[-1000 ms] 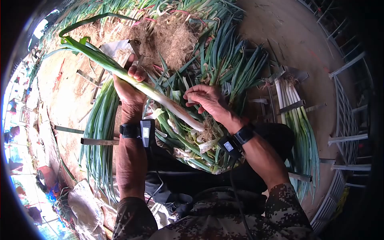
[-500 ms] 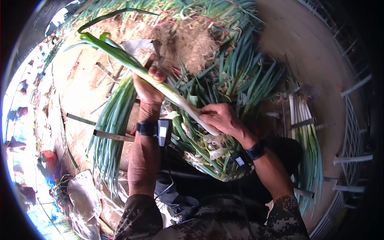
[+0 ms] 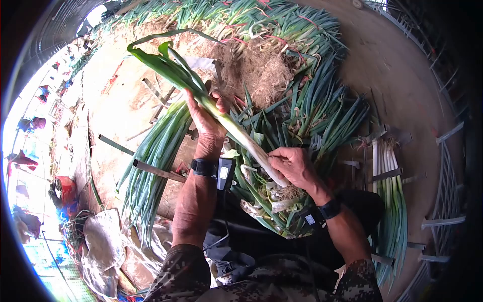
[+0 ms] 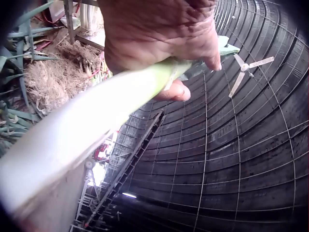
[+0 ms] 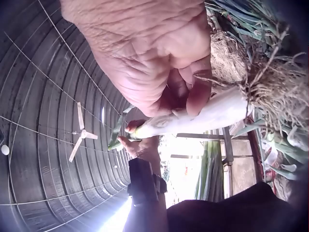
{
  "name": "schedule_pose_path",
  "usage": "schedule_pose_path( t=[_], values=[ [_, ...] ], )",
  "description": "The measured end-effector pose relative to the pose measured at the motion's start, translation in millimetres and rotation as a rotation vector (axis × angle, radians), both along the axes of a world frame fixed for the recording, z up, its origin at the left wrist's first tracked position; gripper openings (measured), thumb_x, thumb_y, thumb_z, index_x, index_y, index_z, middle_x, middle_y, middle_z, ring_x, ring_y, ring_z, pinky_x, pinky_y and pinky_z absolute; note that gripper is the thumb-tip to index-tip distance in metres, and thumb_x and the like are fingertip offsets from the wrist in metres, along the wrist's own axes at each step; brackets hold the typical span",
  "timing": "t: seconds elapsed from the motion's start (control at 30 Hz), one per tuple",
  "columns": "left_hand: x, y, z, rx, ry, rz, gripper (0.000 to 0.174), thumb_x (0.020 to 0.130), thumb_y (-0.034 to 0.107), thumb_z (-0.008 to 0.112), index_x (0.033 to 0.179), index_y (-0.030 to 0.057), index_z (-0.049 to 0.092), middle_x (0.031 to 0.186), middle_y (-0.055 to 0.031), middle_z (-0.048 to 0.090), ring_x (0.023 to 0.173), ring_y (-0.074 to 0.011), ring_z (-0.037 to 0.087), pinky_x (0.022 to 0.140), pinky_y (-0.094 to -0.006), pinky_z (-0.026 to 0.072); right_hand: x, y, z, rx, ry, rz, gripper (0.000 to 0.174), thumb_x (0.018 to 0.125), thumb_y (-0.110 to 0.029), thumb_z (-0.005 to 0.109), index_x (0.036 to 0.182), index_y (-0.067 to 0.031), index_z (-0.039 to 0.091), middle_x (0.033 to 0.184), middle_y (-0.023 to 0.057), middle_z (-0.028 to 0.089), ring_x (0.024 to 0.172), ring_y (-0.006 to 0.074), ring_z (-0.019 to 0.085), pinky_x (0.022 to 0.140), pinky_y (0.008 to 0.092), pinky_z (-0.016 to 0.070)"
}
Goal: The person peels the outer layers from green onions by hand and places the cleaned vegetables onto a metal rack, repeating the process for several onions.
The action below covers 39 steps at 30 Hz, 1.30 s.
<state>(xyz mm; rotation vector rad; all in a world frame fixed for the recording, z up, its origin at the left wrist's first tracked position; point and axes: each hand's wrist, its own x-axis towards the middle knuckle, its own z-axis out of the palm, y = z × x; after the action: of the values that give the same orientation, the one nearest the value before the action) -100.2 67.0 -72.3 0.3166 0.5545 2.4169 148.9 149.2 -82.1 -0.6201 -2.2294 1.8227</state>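
Note:
A long green onion (image 3: 245, 138) slants across in front of me, leaves up to the left and roots down to the right. My left hand (image 3: 207, 120) grips it around the upper stalk, where white turns to green. In the left wrist view the thick white stalk (image 4: 82, 133) runs toward the camera. My right hand (image 3: 297, 167) pinches the white part near the root end, with curled fingers (image 5: 199, 92) on the stalk's surface. Shaggy brown roots (image 5: 280, 89) hang from that end. Below both hands lies a heap of trimmed leaves and peelings (image 3: 261, 201).
Bundled green onions (image 3: 156, 156) lie in a metal rack at left; more onions (image 3: 390, 186) lie in another rack at right. Loose green onions (image 3: 322, 118) and a mass of dry roots (image 3: 264, 73) spread ahead. Metal bars (image 3: 158, 170) stick out beside the left arm.
My right hand has moved from just beside the stalk onto it, now pinching it near the roots. The left hand keeps its grip. The head view has shifted, so the scene sits farther right.

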Motion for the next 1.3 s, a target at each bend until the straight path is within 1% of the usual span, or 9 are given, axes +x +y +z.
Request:
schedule_pose_path(
  t=[0.23,0.47,0.6,0.8,1.0,1.1,1.17,1.23,1.3],
  values=[
    [-6,-1,-7,0.071,0.06,-0.14,0.079,0.09,0.071,0.05,0.128,0.0026,0.05,0.074,-0.0065,0.058,0.057,-0.0189,0.053,0.054,-0.0328,0.0488,0,-4,-13,0.137,0.113,-0.099,0.021,0.092,-0.016,0.063,0.099,0.0027,0.068,0.07,0.0068,0.064,0.067,0.0078,0.06,0.061,0.0269,0.0491],
    [3,-1,0,-0.024,0.11,-0.197,0.087,0.086,0.082,0.038,0.129,0.0069,0.051,0.086,-0.0118,0.063,0.076,-0.029,0.062,0.066,-0.0397,0.0505,1,6,-44,-0.08,0.047,-0.26,0.025,0.092,-0.022,0.063,0.099,0.0019,0.067,0.076,-0.0007,0.063,0.071,0.0055,0.055,0.066,0.0243,0.0459],
    [12,6,6,-0.26,-0.062,-0.011,0.089,0.087,0.084,0.026,0.11,0.0039,0.055,0.077,-0.0081,0.058,0.066,-0.0259,0.058,0.064,-0.0376,0.0491,9,8,-61,-0.158,0.081,-0.31,0.025,0.093,-0.023,0.063,0.1,0.0012,0.067,0.077,-0.0018,0.063,0.071,0.0048,0.054,0.065,0.0235,0.045],
    [-6,-1,-12,0.189,0.014,-0.346,0.09,0.092,0.079,0.029,0.116,-0.0033,0.056,0.074,-0.0063,0.054,0.057,-0.0178,0.052,0.054,-0.0312,0.0451,15,13,-83,-0.533,0.122,-0.341,0.024,0.093,-0.024,0.062,0.102,-0.0027,0.068,0.082,0.0012,0.067,0.062,0.0031,0.055,0.051,0.0196,0.0413],
    [1,0,2,-0.281,-0.089,-0.013,0.088,0.094,0.077,0.019,0.118,0.0015,0.057,0.065,-0.0004,0.048,0.054,-0.0163,0.046,0.05,-0.0297,0.0403,18,21,-60,-0.754,0.22,-0.331,0.027,0.095,-0.029,0.056,0.099,-0.003,0.063,0.089,0.0084,0.069,0.058,0.009,0.057,0.047,0.0209,0.0413],
    [-21,-7,-22,-0.156,-0.093,-0.009,0.086,0.096,0.074,0.015,0.12,0.0025,0.055,0.064,-0.0004,0.046,0.055,-0.0165,0.045,0.05,-0.0314,0.0397,28,16,-40,-0.856,0.3,-0.271,0.026,0.096,-0.028,0.052,0.091,-0.0032,0.059,0.079,0.0061,0.063,0.055,0.0112,0.054,0.047,0.0223,0.0411],
    [-37,-13,-32,-0.074,-0.093,0.03,0.083,0.096,0.073,0.022,0.117,-0.0006,0.054,0.062,-0.0015,0.049,0.053,-0.0172,0.047,0.051,-0.031,0.0429,51,29,-41,-0.702,0.184,-0.166,0.019,0.094,-0.023,0.055,0.089,-0.0049,0.058,0.074,0.0042,0.06,0.052,0.0086,0.05,0.045,0.0237,0.0396],
    [-45,-24,-26,0.041,-0.025,-0.043,0.081,0.096,0.073,0.025,0.116,0.0006,0.056,0.061,-0.0001,0.05,0.051,-0.0155,0.049,0.051,-0.0289,0.0435,72,43,-29,-0.212,-0.186,-0.074,0.02,0.094,-0.022,0.056,0.09,-0.0027,0.061,0.076,0.006,0.062,0.053,0.008,0.053,0.048,0.0246,0.0432],
    [-52,-28,-24,0.132,0.03,-0.107,0.075,0.097,0.07,0.033,0.118,0.0023,0.057,0.062,0.0002,0.052,0.052,-0.0142,0.052,0.05,-0.0284,0.0445,85,58,-49,0.178,-0.188,-0.032,0.027,0.094,-0.022,0.063,0.102,0.0024,0.066,0.087,0.0118,0.069,0.069,0.0137,0.065,0.062,0.0281,0.0527]
  ],
)
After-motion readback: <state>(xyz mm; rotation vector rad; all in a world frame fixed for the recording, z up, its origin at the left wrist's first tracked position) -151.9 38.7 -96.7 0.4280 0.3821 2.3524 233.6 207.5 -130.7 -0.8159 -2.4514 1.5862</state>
